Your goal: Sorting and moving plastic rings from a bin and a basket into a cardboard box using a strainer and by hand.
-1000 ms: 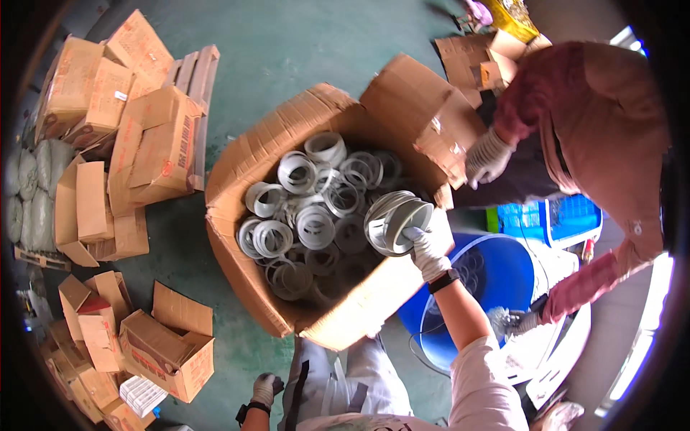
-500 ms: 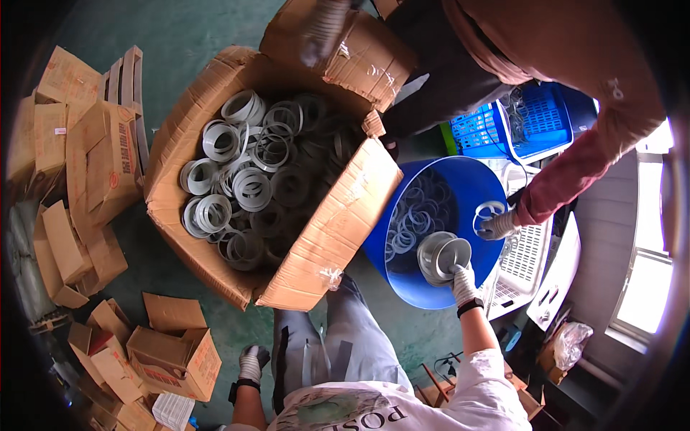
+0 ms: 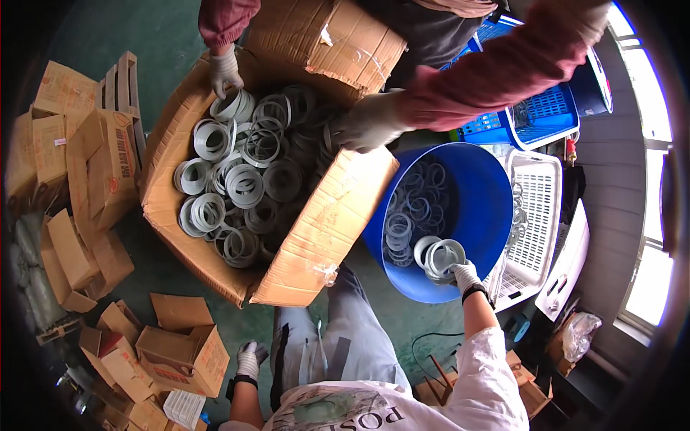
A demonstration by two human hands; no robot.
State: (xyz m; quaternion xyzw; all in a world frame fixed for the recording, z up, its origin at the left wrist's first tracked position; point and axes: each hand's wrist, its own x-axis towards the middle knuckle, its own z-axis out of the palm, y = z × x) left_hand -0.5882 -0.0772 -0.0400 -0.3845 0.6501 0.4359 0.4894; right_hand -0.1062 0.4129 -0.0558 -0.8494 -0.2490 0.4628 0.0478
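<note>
In the blue tub [image 3: 496,194], my gloved right hand [image 3: 466,274] is closed on the rim of some pale plastic rings [image 3: 444,257]. They hang over the tub's near side, fanned slightly apart, above other loose rings [image 3: 420,201] lying inside. My gloved left hand [image 3: 249,358] hangs low beside my left leg, its fingers curled, with nothing seen in it. Left of the tub stands a large cardboard box [image 3: 323,233] full of similar rings [image 3: 244,185]. A co-worker's gloved hand [image 3: 226,72] touches rings at its far left; their other hand [image 3: 370,122] reaches over its right side.
Beyond the tub are blue plastic baskets [image 3: 550,115]; to its right stands a white slotted crate [image 3: 532,251]. Open cardboard boxes [image 3: 176,352] and a wooden pallet [image 3: 128,86] line the left. A cable [image 3: 424,336] runs over the floor near my right side.
The co-worker's ring-holding hand has left the tub for the big box, and their other hand has come down onto rings there. The rings in my right hand have spread apart and dropped slightly.
</note>
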